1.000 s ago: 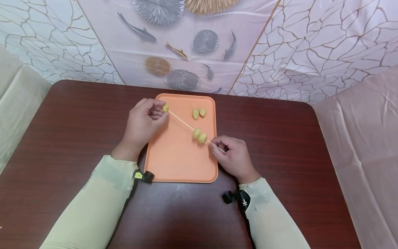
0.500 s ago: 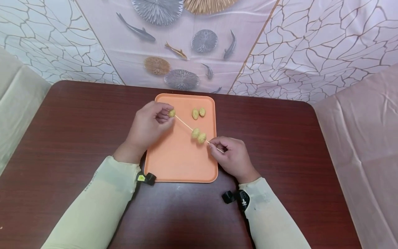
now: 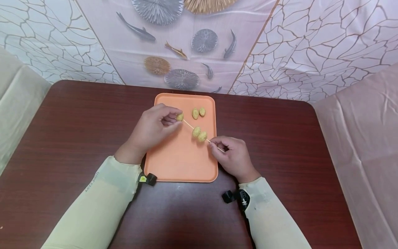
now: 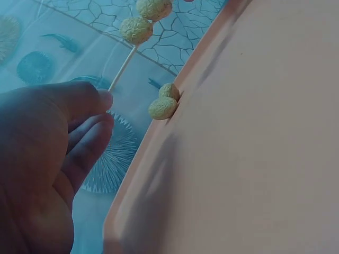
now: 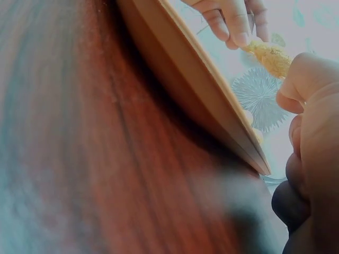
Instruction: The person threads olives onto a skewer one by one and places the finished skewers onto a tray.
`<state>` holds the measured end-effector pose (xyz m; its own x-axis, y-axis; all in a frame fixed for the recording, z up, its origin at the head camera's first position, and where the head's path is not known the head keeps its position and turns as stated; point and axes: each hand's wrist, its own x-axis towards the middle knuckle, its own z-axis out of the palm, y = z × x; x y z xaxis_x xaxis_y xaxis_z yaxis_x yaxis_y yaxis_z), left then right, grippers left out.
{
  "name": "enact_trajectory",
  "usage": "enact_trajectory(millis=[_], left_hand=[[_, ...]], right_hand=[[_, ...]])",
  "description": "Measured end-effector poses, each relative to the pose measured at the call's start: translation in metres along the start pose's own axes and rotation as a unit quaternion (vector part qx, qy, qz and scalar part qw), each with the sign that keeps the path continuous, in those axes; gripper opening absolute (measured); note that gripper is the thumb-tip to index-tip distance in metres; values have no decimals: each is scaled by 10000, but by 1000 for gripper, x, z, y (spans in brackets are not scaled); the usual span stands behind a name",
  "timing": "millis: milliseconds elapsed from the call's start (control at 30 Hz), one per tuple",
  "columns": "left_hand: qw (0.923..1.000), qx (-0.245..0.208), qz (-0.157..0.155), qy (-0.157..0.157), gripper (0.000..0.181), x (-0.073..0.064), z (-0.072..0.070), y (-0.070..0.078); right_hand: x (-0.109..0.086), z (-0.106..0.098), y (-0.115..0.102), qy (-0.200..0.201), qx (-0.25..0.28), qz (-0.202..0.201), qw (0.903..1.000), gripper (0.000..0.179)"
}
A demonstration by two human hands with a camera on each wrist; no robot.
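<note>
Roughly midway, I'd judge: a first yellow ball (image 3: 202, 136) and a second yellow ball (image 3: 196, 131) already sit threaded side by side on the thin stick (image 3: 188, 124). My right hand (image 3: 231, 155) pinches the stick near its lower end, by the right edge of the orange tray (image 3: 177, 159). My left hand (image 3: 152, 128) pinches a third yellow ball (image 3: 180, 117) at the stick's other end. It seems to be on the tip, but a bare stretch separates it from the threaded pair, so I'd count it as only partly done. My fingers hide it in the left wrist view, so I can't tell how far the stick goes in. Apparently left over are one loose ball (image 3: 195, 113) and another loose ball (image 3: 202, 111), just beside each other toward the tray's far right corner, neither in my hands. The tray lies on the dark tabletop (image 3: 273, 138).
</note>
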<state>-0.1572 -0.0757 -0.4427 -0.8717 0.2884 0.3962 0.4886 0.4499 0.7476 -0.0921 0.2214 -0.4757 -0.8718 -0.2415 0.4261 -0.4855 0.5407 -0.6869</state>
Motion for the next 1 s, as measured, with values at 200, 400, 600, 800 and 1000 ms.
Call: enact_trajectory(millis=[200,400,600,800,1000], left_hand=[[9998,123,84,-131,29,0,2,6],[9994,176,164,-252,30,-1,4,13],[9989,206,247,-339,31,-2,6,18],[9980,274,348,-441,29,-3,11,20],[9982,123,397,-442,28,-4,15,21]], right_hand=[[0,0,1,70,60,-23,10000,7],[0,0,1,116,132,-27,9998,5],[-1,0,1,141,178,-24,9997,6],[-1,1,2,123,150,-24,9998,6],[-1,1,2,127,184,-31,9997,7]])
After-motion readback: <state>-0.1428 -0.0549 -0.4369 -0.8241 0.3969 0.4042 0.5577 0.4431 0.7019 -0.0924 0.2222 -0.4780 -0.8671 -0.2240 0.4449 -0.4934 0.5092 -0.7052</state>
